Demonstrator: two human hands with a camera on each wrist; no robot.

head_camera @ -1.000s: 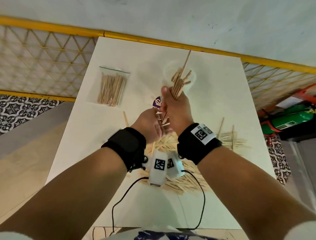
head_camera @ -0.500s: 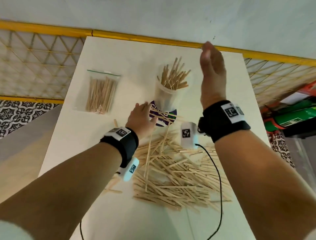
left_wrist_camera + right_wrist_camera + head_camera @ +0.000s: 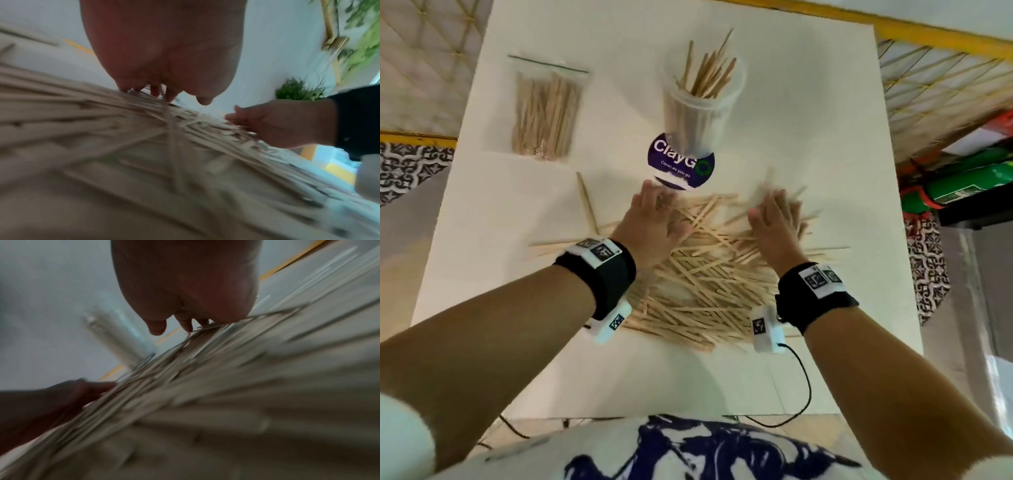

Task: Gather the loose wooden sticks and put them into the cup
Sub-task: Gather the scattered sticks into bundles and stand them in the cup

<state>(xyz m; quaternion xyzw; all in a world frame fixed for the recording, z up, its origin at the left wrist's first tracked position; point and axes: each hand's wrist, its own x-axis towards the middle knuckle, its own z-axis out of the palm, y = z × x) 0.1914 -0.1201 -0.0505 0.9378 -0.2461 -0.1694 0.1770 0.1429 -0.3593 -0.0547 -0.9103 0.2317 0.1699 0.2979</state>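
Note:
A clear plastic cup [image 3: 697, 113] stands at the table's far middle with several wooden sticks poking out of it. A big heap of loose sticks [image 3: 702, 284] lies in the middle of the white table [image 3: 482, 205]. My left hand [image 3: 654, 219] lies flat on the heap's far left side, fingers straight. My right hand [image 3: 779, 219] rests palm down on the far right side, fingers spread over the sticks. In the left wrist view my left hand [image 3: 164, 94] touches the sticks [image 3: 123, 129]; in the right wrist view my right hand [image 3: 180, 324] does the same.
A clear zip bag of sticks [image 3: 544, 113] lies at the far left. A round purple sticker [image 3: 681, 164] sits on the table by the cup's base. A few stray sticks [image 3: 587, 202] lie left of the heap. A green cylinder [image 3: 969, 185] lies beyond the right edge.
My right hand came down from above the cup onto the heap's right side. My left hand shifted from beside the sticker onto the heap. The head view moved closer over the table.

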